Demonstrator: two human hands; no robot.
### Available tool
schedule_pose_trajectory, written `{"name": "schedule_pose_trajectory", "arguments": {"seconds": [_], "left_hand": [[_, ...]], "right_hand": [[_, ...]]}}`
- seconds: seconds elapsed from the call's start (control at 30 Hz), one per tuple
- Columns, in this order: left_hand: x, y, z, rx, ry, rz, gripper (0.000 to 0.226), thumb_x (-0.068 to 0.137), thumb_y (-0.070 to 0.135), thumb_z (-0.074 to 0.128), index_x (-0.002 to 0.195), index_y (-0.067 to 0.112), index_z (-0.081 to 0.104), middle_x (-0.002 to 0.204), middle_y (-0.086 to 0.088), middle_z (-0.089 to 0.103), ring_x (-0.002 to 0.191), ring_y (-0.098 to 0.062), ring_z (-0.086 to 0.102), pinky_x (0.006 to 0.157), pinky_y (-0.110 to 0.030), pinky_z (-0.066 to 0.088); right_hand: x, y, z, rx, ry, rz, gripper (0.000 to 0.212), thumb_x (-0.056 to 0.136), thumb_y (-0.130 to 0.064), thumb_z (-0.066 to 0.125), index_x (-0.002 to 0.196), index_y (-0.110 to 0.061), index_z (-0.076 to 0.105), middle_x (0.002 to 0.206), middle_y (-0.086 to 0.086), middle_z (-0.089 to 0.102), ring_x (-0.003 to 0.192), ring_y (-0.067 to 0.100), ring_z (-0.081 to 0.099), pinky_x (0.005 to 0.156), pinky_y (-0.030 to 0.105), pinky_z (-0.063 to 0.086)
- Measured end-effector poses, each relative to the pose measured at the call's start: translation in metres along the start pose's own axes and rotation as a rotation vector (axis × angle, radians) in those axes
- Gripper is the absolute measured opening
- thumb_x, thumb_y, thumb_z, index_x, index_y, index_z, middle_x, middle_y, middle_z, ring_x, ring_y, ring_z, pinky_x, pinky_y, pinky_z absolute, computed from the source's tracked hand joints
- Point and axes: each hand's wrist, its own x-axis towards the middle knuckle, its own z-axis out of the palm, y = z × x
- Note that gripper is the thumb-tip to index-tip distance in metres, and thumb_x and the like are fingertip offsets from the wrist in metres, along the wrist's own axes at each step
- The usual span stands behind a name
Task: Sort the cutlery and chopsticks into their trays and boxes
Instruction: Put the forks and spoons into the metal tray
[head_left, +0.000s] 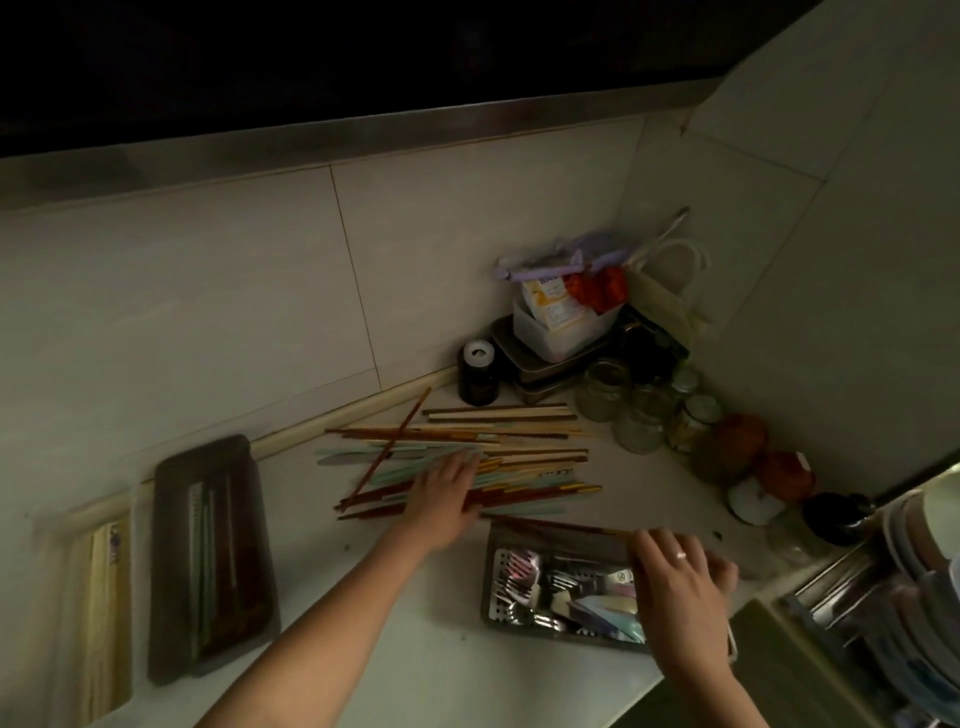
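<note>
Hands first: the left hand (445, 493) lies flat, fingers straight, pressing down on the chopstick pile (467, 457) spread across the bench (405, 623), holding nothing as yet. Well out to its left sit a pale bamboo box (101, 597) and a dark tray (210, 561) with a few sticks already laid lengthwise in it, so that looks like where the next batch belongs. From the pile, my read is that the step in hand is gathering a matching set. Doing it well means sweeping only one colour together under those flat fingers, squaring the tips, then closing round the bundle (the one crossed brown stick lying diagonally wants freeing first, or it will drag others along).

Over to the right hand (680, 577): fingers curled over the near-right corner of the grey cutlery basket (491, 582), gripping its edge, it seems, to steady it. Forks and pastel-handled pieces lie jumbled inside, just below the left hand. Beyond the right hand, glass jars (641, 410) crowd the corner, so any sweep should pull leftward, away from them.
</note>
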Motion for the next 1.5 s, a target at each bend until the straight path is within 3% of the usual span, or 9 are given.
{"name": "schedule_pose_trajectory", "arguments": {"seconds": [0.1, 0.2, 0.37, 0.53, 0.7, 0.97, 1.23, 1.4, 1.5], "left_hand": [[0.025, 0.009, 0.007, 0.025, -0.126, -0.032, 0.090, 0.091, 0.056, 0.043, 0.145, 0.027, -0.023, 0.156, -0.001, -0.022, 0.144, -0.028, -0.017, 0.114, -0.052, -0.006], [0.028, 0.009, 0.020, 0.078, -0.224, -0.085, 0.085, 0.092, 0.058, 0.038, 0.147, 0.027, -0.019, 0.156, -0.001, -0.022, 0.143, -0.031, -0.018, 0.113, -0.057, -0.006], [0.002, -0.004, 0.042, 0.179, -0.148, -0.006, 0.072, 0.095, 0.038, 0.042, 0.148, 0.035, -0.007, 0.159, 0.008, -0.006, 0.146, -0.022, -0.005, 0.115, -0.053, 0.002], [0.001, -0.017, 0.023, -0.087, 0.200, 0.015, 0.038, 0.099, 0.030, 0.038, 0.136, 0.031, 0.042, 0.141, 0.002, 0.042, 0.129, -0.021, 0.040, 0.104, -0.036, 0.031], [0.019, -0.042, 0.010, -0.025, 0.058, -0.052, 0.051, 0.102, 0.030, 0.031, 0.149, 0.018, 0.019, 0.157, -0.003, 0.018, 0.144, -0.022, 0.016, 0.118, -0.039, 0.013], [0.043, -0.059, -0.010, 0.018, 0.061, -0.009, 0.049, 0.093, 0.002, 0.045, 0.139, 0.020, 0.041, 0.141, -0.004, 0.043, 0.128, -0.023, 0.040, 0.109, -0.033, 0.033], [0.049, -0.058, -0.011, -0.006, 0.118, -0.155, 0.024, 0.089, 0.008, 0.056, 0.113, 0.009, 0.054, 0.120, -0.008, 0.054, 0.111, -0.024, 0.051, 0.089, -0.034, 0.044], [0.034, -0.058, -0.020, -0.161, 0.178, -0.177, 0.022, 0.088, 0.009, 0.045, 0.070, 0.022, 0.047, 0.080, -0.003, 0.057, 0.080, -0.023, 0.059, 0.072, -0.033, 0.046], [0.030, -0.060, -0.028, -0.162, 0.273, -0.186, 0.020, 0.096, 0.017, 0.039, 0.086, 0.017, 0.056, 0.094, -0.010, 0.062, 0.087, -0.026, 0.059, 0.078, -0.035, 0.048]], "right_hand": [[-0.005, 0.002, 0.005, 0.041, -0.005, 0.015, 0.051, 0.054, -0.011, 0.088, 0.091, -0.029, 0.059, 0.088, -0.006, 0.065, 0.083, 0.025, 0.061, 0.076, 0.042, 0.035], [-0.002, 0.002, 0.007, 0.063, -0.013, 0.046, 0.053, 0.053, -0.014, 0.089, 0.090, -0.033, 0.056, 0.086, -0.009, 0.064, 0.083, 0.024, 0.062, 0.077, 0.040, 0.030], [0.000, -0.001, 0.007, 0.051, -0.018, 0.063, 0.045, 0.058, -0.015, 0.087, 0.088, -0.032, 0.059, 0.088, -0.008, 0.066, 0.086, 0.025, 0.063, 0.078, 0.046, 0.040], [-0.002, 0.000, 0.010, 0.017, 0.028, 0.050, 0.039, 0.062, -0.013, 0.084, 0.090, -0.028, 0.062, 0.090, -0.005, 0.066, 0.085, 0.028, 0.062, 0.078, 0.045, 0.038], [-0.002, 0.003, 0.009, 0.033, 0.051, 0.032, 0.037, 0.062, -0.013, 0.085, 0.087, -0.026, 0.061, 0.088, -0.005, 0.064, 0.082, 0.027, 0.060, 0.075, 0.037, 0.026], [-0.004, 0.000, 0.007, 0.033, 0.049, 0.032, 0.040, 0.062, -0.015, 0.085, 0.091, -0.028, 0.062, 0.090, -0.006, 0.065, 0.084, 0.026, 0.062, 0.076, 0.038, 0.029], [0.001, -0.001, 0.004, 0.019, 0.039, 0.039, 0.038, 0.061, -0.017, 0.085, 0.087, -0.031, 0.060, 0.087, -0.010, 0.064, 0.082, 0.023, 0.063, 0.078, 0.040, 0.036], [0.017, -0.002, -0.004, 0.021, 0.020, 0.029, 0.041, 0.058, -0.020, 0.087, 0.082, -0.032, 0.056, 0.083, -0.010, 0.066, 0.077, 0.023, 0.060, 0.068, 0.035, 0.033], [0.027, -0.007, -0.006, 0.015, 0.002, 0.033, 0.041, 0.058, -0.022, 0.086, 0.084, -0.032, 0.057, 0.084, -0.009, 0.067, 0.077, 0.023, 0.060, 0.067, 0.036, 0.036]]}}
